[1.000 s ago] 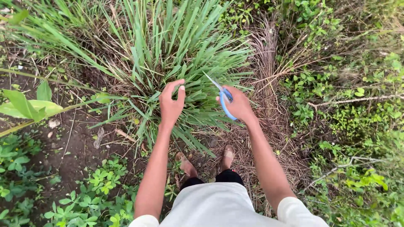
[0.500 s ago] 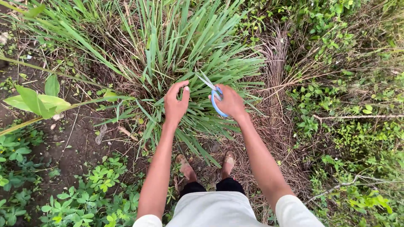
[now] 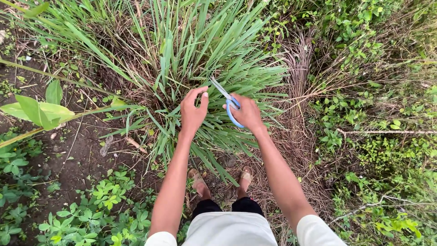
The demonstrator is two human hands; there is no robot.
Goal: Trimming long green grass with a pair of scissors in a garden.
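I stand over a big clump of long green grass blades (image 3: 191, 50) with dry stalks at its base. My right hand (image 3: 246, 111) grips blue-handled scissors (image 3: 229, 101); the metal blades point up and left over the clump. My left hand (image 3: 193, 109) hovers just left of the scissors, thumb and fingers curved apart, above the near blades of the clump. I cannot tell whether it touches a blade. My two bare feet (image 3: 198, 181) stand right below the clump.
Bare dark soil (image 3: 77, 150) lies to the left, with low leafy weeds (image 3: 104, 205) at lower left and a broad yellow-green leaf (image 3: 36, 111). Dry brown grass (image 3: 298, 68) runs along the right of the clump. Weeds and thin bare branches (image 3: 387, 132) fill the right side.
Both hands have drawn closer together over the clump; the right hand with the scissors has shifted left toward the left hand. The view has moved slightly.
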